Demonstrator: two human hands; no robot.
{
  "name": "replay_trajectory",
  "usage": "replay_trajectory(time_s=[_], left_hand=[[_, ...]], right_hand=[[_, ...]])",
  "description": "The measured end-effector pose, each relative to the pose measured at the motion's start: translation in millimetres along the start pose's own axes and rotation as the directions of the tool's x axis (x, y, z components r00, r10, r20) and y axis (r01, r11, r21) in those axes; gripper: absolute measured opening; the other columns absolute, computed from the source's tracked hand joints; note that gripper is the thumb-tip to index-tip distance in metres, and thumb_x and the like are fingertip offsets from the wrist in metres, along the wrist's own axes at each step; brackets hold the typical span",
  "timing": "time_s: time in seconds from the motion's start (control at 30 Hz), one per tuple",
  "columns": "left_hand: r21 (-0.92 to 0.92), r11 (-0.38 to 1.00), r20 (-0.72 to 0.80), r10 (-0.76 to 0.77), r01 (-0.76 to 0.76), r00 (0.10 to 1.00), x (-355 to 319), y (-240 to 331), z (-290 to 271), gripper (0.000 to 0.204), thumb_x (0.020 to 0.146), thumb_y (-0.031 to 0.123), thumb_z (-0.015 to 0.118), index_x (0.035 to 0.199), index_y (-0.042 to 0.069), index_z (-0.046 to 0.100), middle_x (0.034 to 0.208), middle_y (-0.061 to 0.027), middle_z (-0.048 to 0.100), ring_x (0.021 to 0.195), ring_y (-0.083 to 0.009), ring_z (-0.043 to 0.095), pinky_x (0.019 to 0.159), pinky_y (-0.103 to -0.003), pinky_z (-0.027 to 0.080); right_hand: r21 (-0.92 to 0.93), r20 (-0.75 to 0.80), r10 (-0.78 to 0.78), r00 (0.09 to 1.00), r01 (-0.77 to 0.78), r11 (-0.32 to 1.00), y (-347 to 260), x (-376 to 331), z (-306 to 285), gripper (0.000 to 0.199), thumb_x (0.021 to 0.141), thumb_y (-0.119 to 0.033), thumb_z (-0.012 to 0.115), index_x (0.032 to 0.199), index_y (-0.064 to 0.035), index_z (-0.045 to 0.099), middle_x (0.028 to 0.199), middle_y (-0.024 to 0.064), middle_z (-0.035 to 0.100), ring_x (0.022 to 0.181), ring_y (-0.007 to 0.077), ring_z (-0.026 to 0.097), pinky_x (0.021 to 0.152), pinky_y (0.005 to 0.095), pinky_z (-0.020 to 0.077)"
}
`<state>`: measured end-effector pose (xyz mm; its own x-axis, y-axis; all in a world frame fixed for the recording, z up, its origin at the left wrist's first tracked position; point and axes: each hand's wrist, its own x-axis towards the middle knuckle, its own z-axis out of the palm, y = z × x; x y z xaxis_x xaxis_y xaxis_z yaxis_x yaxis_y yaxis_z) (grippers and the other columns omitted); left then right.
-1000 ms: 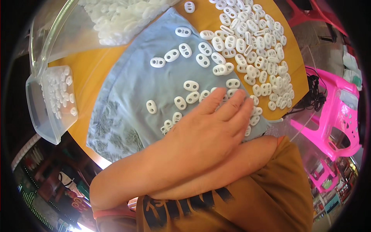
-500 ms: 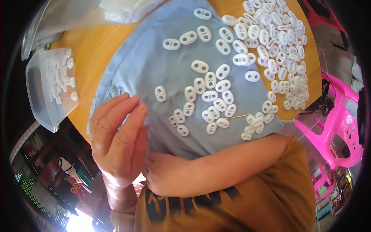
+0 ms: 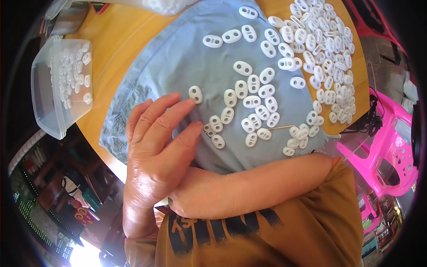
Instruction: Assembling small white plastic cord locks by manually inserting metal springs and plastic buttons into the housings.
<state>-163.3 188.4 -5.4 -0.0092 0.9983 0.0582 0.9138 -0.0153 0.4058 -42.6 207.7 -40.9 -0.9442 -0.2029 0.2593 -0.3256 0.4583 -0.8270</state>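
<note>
My left hand (image 3: 160, 142) hangs over the left part of a grey-blue cloth (image 3: 178, 62), fingers stretched and slightly apart. Its fingertips are close by a single white oval plastic piece with two holes (image 3: 195, 94); whether they touch it I cannot tell. My right forearm crosses in front of me from the right. My right hand (image 3: 184, 196) is tucked at the left wrist, its fingers hidden. More such white pieces (image 3: 251, 102) lie loosely on the cloth, singly and in small clusters. A thin wooden stick (image 3: 283, 127) rests among the lower ones.
A large heap of the white pieces (image 3: 329, 44) covers the right side of the wooden table (image 3: 106, 49). At the left stands a clear plastic tub (image 3: 44, 93) with small white pieces in it. A translucent bag (image 3: 167, 5) lies at the far edge. Beyond the table is a pink plastic chair (image 3: 378, 151).
My left hand has moved up and to the right, reaching toward the lone white piece. The view has shifted a little; the pieces on the cloth keep their arrangement.
</note>
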Motion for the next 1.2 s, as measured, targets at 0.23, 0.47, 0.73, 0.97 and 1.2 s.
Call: replay_trajectory(time_s=[0.23, 0.47, 0.73, 0.97, 1.2], left_hand=[[-0.045, 0.998, 0.026, 0.032, -0.031, 0.999, 8, 6, 7, 0.031, 0.057, 0.005, 0.074, 0.087, 0.006, 0.065, 0.085, -0.0044, 0.058, 0.080, -0.0242, 0.053, 0.074, -0.037, 0.040], [-0.049, 0.994, 0.096, 0.101, -0.096, 0.990, 17, 9, 0, 0.031, 0.056, 0.005, 0.065, 0.087, 0.005, 0.065, 0.084, -0.0059, 0.059, 0.079, -0.0235, 0.055, 0.075, -0.036, 0.040], [-0.085, 0.986, 0.217, 0.155, -0.140, 0.964, 9, -3, -12, 0.022, 0.063, 0.010, 0.057, 0.083, 0.005, 0.057, 0.081, -0.0047, 0.052, 0.081, -0.0212, 0.052, 0.078, -0.034, 0.039], [-0.147, 0.984, 0.066, 0.111, -0.100, 0.992, -13, -7, -9, 0.015, 0.065, 0.009, 0.057, 0.079, 0.006, 0.053, 0.080, -0.0056, 0.051, 0.079, -0.0223, 0.052, 0.076, -0.034, 0.040], [-0.292, 0.925, -0.451, -0.357, 0.243, 0.818, -81, -18, -20, 0.030, 0.067, -0.007, 0.065, 0.096, -0.001, 0.060, 0.084, -0.0101, 0.060, 0.074, -0.0229, 0.058, 0.063, -0.031, 0.046]], right_hand=[[0.145, -0.052, 0.028, 0.998, -0.020, 0.989, -1, -1, 3, 0.018, 0.068, -0.015, 0.056, 0.068, 0.0003, 0.064, 0.063, 0.0126, 0.058, 0.062, 0.0253, 0.057, 0.058, 0.0373, 0.0441], [0.268, -0.022, 0.128, 0.992, -0.117, 0.956, -2, 0, 5, 0.020, 0.074, -0.014, 0.054, 0.070, 0.0040, 0.063, 0.063, 0.0162, 0.057, 0.063, 0.0276, 0.057, 0.060, 0.0377, 0.0449], [0.401, 0.200, 0.233, 0.952, -0.296, 0.867, -1, 10, 3, 0.022, 0.077, -0.009, 0.050, 0.088, 0.0038, 0.063, 0.082, 0.0175, 0.060, 0.079, 0.0270, 0.059, 0.071, 0.0372, 0.0453], [0.392, 0.231, 0.373, 0.899, -0.437, 0.810, 1, 9, 17, 0.020, 0.080, -0.011, 0.048, 0.093, 0.0011, 0.058, 0.094, 0.0156, 0.058, 0.090, 0.0265, 0.056, 0.077, 0.0363, 0.0432], [-0.156, 0.070, 0.011, 0.997, 0.000, 0.988, 0, 13, -17, 0.016, 0.064, -0.013, 0.058, 0.075, -0.0025, 0.058, 0.078, 0.0074, 0.052, 0.076, 0.0224, 0.053, 0.070, 0.0344, 0.0428]])
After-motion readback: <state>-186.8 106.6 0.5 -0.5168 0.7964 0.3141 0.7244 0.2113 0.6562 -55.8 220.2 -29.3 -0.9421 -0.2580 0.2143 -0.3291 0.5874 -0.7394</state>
